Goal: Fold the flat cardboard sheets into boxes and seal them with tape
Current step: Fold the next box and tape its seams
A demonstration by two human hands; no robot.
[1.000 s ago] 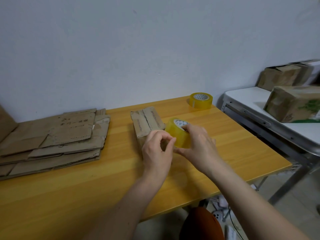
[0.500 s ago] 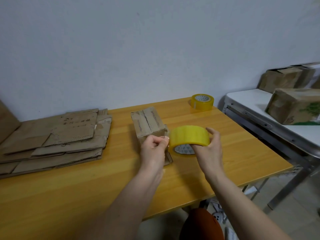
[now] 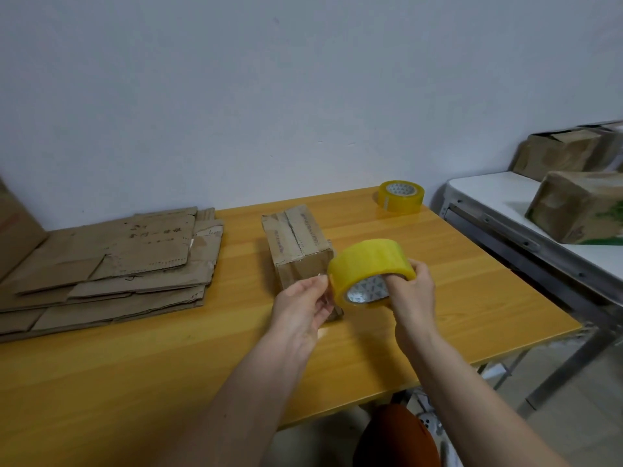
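Noted at bottom centre of the frame: a rust-orange rounded object (image 3: 397, 436) below the table edge, identity unclear. 2 bare forearms rose from the lower edge toward mid-frame over a yellow wooden table (image 3: 168, 382).

Right hand (image 3: 413, 294), centre right: clamped on a yellow tape roll (image 3: 369, 269), thumb hooked inside the core, fingers curled over the outer face. Roll held off the table, tilted, core opening facing down toward the camera.

Left hand (image 3: 300, 306), centre: thumb and fingertips drawn together at the roll's left rim, apparently pinching the tape end; the strip itself too thin to confirm.

Directly behind both hands: 1 folded cardboard box (image 3: 295, 246) resting on the table, top flaps closed, centre seam visible.

Left of frame: a stack of flat cardboard sheets (image 3: 111, 261) lying on the table, well apart from the box.

Far edge of table, upper right: a 2nd tape roll (image 3: 400, 197) lying flat.

Far right: a white table (image 3: 499, 203) carrying several finished boxes (image 3: 576, 205), against a plain wall (image 3: 269, 96).
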